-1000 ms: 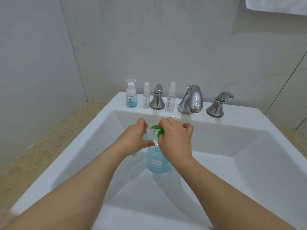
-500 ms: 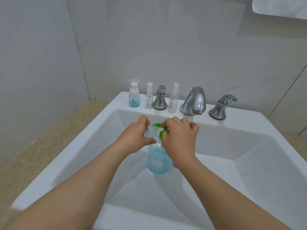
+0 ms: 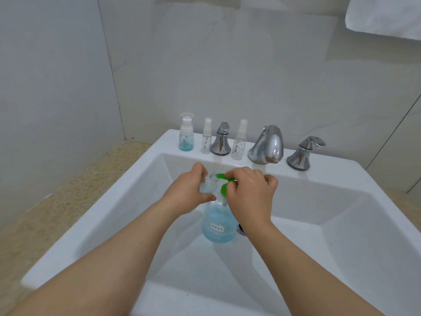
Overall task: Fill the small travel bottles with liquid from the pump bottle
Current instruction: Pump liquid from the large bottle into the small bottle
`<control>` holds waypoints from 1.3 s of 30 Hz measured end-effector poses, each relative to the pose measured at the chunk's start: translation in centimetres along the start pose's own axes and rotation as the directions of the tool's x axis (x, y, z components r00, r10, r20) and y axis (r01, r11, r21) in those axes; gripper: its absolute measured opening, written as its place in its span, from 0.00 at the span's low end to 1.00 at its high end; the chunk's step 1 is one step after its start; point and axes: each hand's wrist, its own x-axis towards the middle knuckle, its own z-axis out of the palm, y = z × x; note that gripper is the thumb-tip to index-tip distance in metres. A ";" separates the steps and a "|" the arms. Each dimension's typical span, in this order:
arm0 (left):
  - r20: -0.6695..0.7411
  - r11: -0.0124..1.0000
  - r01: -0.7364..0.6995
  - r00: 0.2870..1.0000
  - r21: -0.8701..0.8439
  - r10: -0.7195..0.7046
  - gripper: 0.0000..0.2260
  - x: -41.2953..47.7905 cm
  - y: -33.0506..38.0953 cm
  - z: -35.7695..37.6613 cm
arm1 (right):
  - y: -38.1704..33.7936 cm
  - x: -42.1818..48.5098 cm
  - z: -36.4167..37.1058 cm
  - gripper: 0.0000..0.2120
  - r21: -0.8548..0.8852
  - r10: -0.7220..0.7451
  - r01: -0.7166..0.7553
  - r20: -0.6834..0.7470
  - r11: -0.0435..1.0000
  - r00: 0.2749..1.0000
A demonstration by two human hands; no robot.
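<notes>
A white ceramic sink [image 3: 109, 201] fills my view, a metal drain [image 3: 241, 229] at its bottom. On its back ledge a chrome spout [image 3: 266, 144] stands between two chrome tap handles [image 3: 221, 140] [image 3: 300, 153]. Speckled beige countertop [image 3: 57, 213] lies left; a white towel [image 3: 387, 14] hangs against the grey tiled wall [image 3: 227, 65].

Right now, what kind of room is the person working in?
Most likely a bathroom: a white ceramic sink set against a tiled wall, a chrome tap on its back ledge, and a white towel hanging at the upper right.
</notes>
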 end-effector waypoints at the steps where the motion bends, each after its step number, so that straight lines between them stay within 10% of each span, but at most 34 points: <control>1: -0.001 1.000 -0.004 1.000 0.009 0.004 0.21 0.0 -0.1 0.0 | -0.1 -0.1 0.2 0.11 -0.005 -0.015 0.015 0.014 1.000 1.000; 26: 0.035 0.998 -0.016 0.999 0.055 0.014 0.21 0.2 -0.4 -0.2 | -0.2 0.1 -0.1 0.10 -0.039 -0.058 0.064 0.152 0.997 0.987; 39: 0.000 1.000 -0.015 1.000 0.027 0.015 0.22 0.5 -0.2 -0.3 | -0.1 0.4 0.8 0.10 -0.120 -0.105 0.093 -0.102 0.988 0.989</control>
